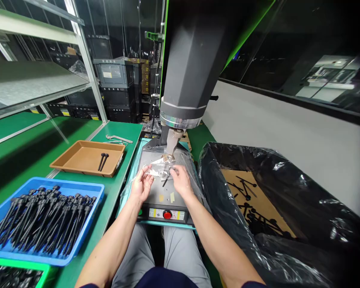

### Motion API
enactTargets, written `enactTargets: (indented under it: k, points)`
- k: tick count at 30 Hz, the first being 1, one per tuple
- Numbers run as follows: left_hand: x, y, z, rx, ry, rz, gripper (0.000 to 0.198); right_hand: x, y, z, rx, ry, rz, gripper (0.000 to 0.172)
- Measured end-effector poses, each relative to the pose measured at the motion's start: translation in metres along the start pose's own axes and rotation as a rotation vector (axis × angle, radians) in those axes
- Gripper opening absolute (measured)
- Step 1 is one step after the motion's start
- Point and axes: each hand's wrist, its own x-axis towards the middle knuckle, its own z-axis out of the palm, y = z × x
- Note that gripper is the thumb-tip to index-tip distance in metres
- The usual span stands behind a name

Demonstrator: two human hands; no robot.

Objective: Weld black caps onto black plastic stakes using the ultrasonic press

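In the head view, my right hand (182,181) pinches a slim black plastic part (166,181) whose stem points down and left, over the fixture. Its upper end is hidden by my fingers and the fixture. My left hand (142,186) is at the fixture's left side, palm turned up, thumb and fingers apart, nothing visible in it. Between my hands sits a small shiny metal fixture (162,173) with clear film around it. The grey metal horn (172,142) of a press machine (186,68) comes down just behind the fixture.
At left are a brown tray (75,158) with two black headed stems (103,162), a blue tray (90,185) full of similar parts, and a green bin (48,276). Wrenches (119,139) lie behind. A red button (167,215) is in front; a black-lined box (211,168) stands right.
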Motion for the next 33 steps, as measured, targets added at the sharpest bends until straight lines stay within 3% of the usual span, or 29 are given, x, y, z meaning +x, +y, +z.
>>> enactTargets:
  k: [2,5,7,9,11,13,16,19,21,25,29,33]
  points:
    - [0.0,-0.002,-0.003,0.007,0.009,0.012,0.022,-0.04,-0.006,-0.004,0.13,-0.071,0.156,0.03]
    - [-0.003,-0.003,-0.011,0.037,0.037,0.006,0.023,-0.098,-0.022,-0.011,0.418,-0.322,0.342,0.031]
    - [-0.009,-0.003,-0.019,0.072,0.094,-0.048,0.024,-0.124,-0.035,-0.019,0.547,-0.448,0.355,0.03]
    - [-0.023,-0.001,-0.03,0.126,0.151,-0.149,0.03,-0.136,-0.044,-0.03,0.557,-0.457,0.272,0.029]
    - [-0.046,0.0,-0.038,0.231,0.184,-0.255,0.035,-0.138,-0.05,-0.04,0.474,-0.389,0.157,0.03]
    - [-0.075,0.0,-0.041,0.395,0.165,-0.271,0.032,-0.135,-0.054,-0.049,0.382,-0.337,0.044,0.03]
    - [-0.119,-0.005,-0.035,0.627,-0.007,-0.098,0.032,-0.132,-0.06,-0.053,0.354,-0.341,-0.079,0.027]
    - [-0.145,-0.011,-0.021,0.833,-0.227,0.102,0.035,-0.135,-0.065,-0.049,0.388,-0.339,-0.088,0.025]
    - [-0.152,-0.013,-0.014,0.957,-0.28,0.191,0.025,-0.137,-0.067,-0.046,0.407,-0.341,-0.062,0.025]
    - [-0.152,-0.014,-0.012,1.026,-0.267,0.263,0.012,-0.138,-0.069,-0.045,0.39,-0.382,-0.012,0.034]
    - [-0.155,-0.013,-0.021,0.963,-0.238,0.182,0.015,-0.136,-0.069,-0.044,0.332,-0.458,0.039,0.04]
    - [-0.164,-0.009,-0.024,0.862,-0.22,0.088,0.018,-0.135,-0.072,-0.031,0.517,-0.5,0.171,0.033]
